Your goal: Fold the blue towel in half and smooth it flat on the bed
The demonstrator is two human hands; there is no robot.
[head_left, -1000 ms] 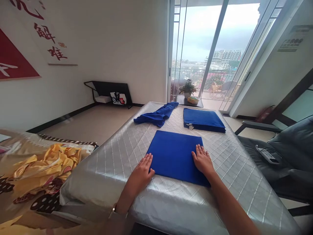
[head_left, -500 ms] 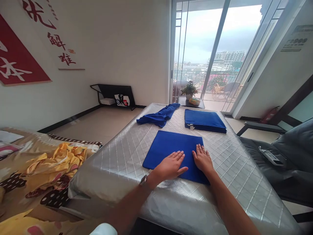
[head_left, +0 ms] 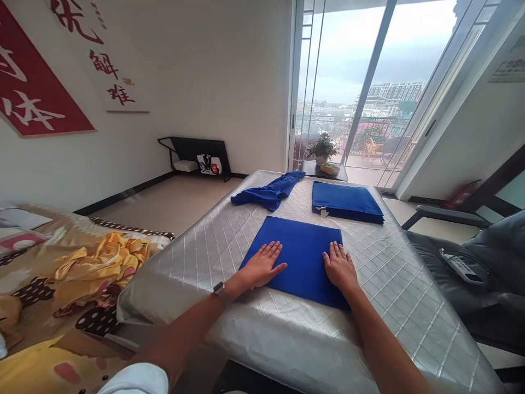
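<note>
A folded blue towel (head_left: pixel 301 246) lies flat on the silver quilted table (head_left: pixel 205 257) in front of me. My left hand (head_left: pixel 262 266) rests palm down on the towel's left part, fingers stretched out. My right hand (head_left: pixel 339 267) lies flat on its right edge, fingers spread. Neither hand holds anything. Farther back a stack of folded blue towels (head_left: pixel 346 201) sits at the right, and a crumpled blue towel (head_left: pixel 268 192) lies at the left.
A bed with yellow and patterned bedding (head_left: pixel 77 273) stands to the left. A dark massage chair with a remote (head_left: pixel 459 266) is at the right. Glass balcony doors (head_left: pixel 361 93) and a small table with a potted plant (head_left: pixel 322 149) are beyond the table.
My left hand went from the towel's left edge to its middle beside the right hand, then slid back leftward across the towel. The right hand stayed put.
</note>
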